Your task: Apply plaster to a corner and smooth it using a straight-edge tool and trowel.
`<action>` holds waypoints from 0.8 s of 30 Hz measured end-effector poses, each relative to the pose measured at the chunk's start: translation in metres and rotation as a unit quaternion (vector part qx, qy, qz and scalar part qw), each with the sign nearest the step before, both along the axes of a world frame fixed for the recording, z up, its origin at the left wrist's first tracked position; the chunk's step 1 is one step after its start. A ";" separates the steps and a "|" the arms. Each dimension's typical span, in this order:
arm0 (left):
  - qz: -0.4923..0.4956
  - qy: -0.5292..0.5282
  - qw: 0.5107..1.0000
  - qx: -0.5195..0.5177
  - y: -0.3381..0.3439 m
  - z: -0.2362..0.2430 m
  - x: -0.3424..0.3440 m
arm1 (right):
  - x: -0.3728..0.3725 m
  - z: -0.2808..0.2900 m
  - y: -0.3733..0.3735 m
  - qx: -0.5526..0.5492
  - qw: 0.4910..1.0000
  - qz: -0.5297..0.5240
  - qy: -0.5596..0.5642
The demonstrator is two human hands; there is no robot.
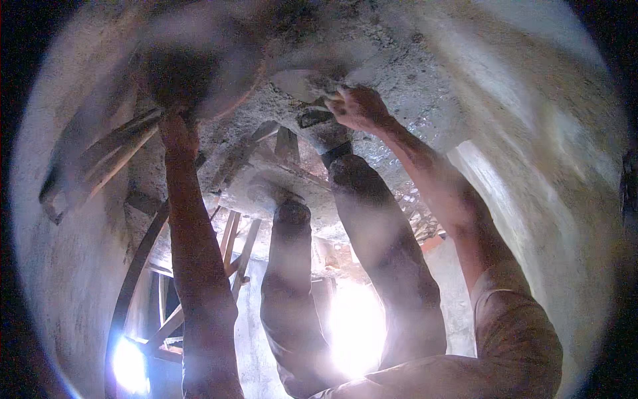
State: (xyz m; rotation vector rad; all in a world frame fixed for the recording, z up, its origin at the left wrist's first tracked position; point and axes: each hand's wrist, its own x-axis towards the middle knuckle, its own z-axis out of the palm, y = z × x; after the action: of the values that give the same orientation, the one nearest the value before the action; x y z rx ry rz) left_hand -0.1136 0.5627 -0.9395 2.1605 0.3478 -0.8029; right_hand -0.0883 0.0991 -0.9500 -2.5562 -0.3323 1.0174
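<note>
My left hand (179, 136) is at the lower edge of a dark, round, pan-like thing (206, 76). The hand appears closed on its rim, though shadow and blur hide the fingertips. My right hand (359, 108) is closed, its fingers curled above the rough grey surface (399, 80). Beside those fingers lies a pale, smooth, rounded patch (296, 83); what the fingers hold, if anything, cannot be made out. Below my right hand is one of my feet (329, 136), with a dark strap or cuff at the ankle.
My legs in dark trousers (385, 259) stretch between my arms. Pale plastered walls curve up at left (73, 266) and right (551, 166). A wooden piece (109, 153) slants beside my left hand. Wooden poles (232, 239) and bright light (355, 326) show lower down.
</note>
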 end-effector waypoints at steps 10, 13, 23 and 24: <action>0.334 -0.046 0.925 -0.175 -0.017 -0.022 -0.018 | 0.022 -0.020 0.036 0.069 0.995 -0.060 -0.026; 0.165 -0.126 0.977 0.046 -0.020 -0.028 -0.020 | 0.066 -0.041 0.032 0.012 0.995 -0.090 0.049; -0.153 -0.280 0.930 0.181 -0.008 -0.042 -0.012 | 0.168 -0.139 -0.117 -0.021 0.985 0.046 -0.167; -0.165 -0.237 0.936 0.204 0.008 -0.046 -0.013 | 0.172 -0.128 -0.098 -0.081 0.965 0.108 -0.225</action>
State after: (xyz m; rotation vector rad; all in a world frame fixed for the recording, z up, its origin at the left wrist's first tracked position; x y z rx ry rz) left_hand -0.1271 0.5703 -0.9855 2.7607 -0.1163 -0.3721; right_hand 0.0835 0.0007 -1.0779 -2.9388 -0.6877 0.5319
